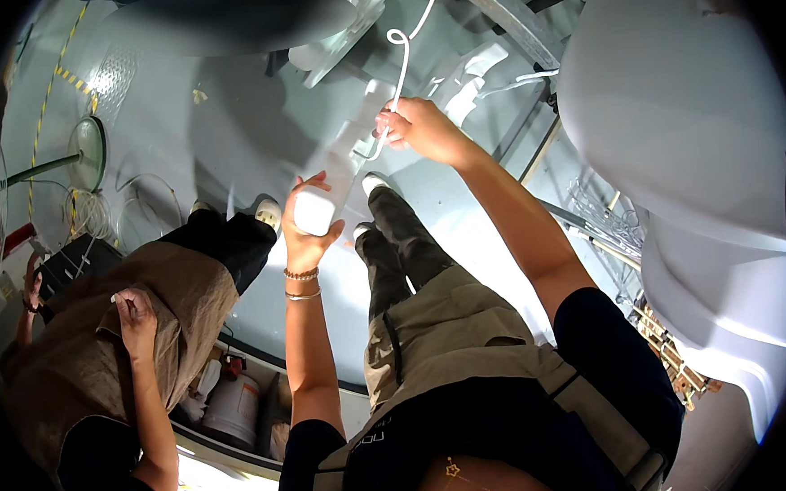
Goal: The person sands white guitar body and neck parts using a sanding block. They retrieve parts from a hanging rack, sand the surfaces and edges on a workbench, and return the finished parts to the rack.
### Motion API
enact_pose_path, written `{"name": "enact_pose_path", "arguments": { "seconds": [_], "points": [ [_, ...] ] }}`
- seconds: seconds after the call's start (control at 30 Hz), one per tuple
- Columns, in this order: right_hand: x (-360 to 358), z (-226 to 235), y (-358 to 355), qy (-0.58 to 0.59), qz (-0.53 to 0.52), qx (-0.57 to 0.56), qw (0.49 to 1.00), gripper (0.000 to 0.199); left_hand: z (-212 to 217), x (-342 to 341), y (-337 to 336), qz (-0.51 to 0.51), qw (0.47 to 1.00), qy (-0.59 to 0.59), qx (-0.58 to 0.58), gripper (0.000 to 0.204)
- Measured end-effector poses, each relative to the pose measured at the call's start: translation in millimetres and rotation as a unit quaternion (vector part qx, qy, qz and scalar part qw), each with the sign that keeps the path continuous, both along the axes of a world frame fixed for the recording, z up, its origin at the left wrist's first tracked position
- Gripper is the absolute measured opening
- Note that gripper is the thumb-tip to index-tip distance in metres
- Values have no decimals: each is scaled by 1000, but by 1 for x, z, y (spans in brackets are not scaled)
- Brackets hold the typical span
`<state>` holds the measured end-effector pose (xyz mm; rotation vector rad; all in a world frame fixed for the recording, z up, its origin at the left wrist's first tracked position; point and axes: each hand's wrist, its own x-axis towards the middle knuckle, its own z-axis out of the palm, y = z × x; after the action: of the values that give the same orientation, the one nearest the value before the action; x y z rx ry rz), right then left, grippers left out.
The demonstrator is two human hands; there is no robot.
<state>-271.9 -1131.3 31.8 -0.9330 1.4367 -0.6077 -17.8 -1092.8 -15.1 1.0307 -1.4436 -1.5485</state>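
- Your left hand, just left of the frame's centre, is wrapped around the near end of a long white housing, fingers on one side and thumb on the other.
- The housing is at the centre of the frame, slanting from your left hand up and right towards the upper middle.
- Your right hand, right of upper centre, has its fingers closed on a white cord beside the far part of the housing; you cannot tell from here whether those fingers also touch the housing.
- The cord makes a small loop above your right hand and runs out at the top edge; below your fingers it curves back against the housing.
- At the left, a co-worker in a brown apron stands beside you.
- A large white rounded shell fills the upper right.
- At the lower left is a white bucket.
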Motion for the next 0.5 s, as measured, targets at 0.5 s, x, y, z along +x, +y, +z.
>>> {"name": "enact_pose_path", "arguments": {
  "seconds": [0.5],
  "points": [
    [11, -18, 56, 320, -112, -240, 910, 52, -68, -75, -43, -13, 999, -50, 10, 64]
  ]
}}
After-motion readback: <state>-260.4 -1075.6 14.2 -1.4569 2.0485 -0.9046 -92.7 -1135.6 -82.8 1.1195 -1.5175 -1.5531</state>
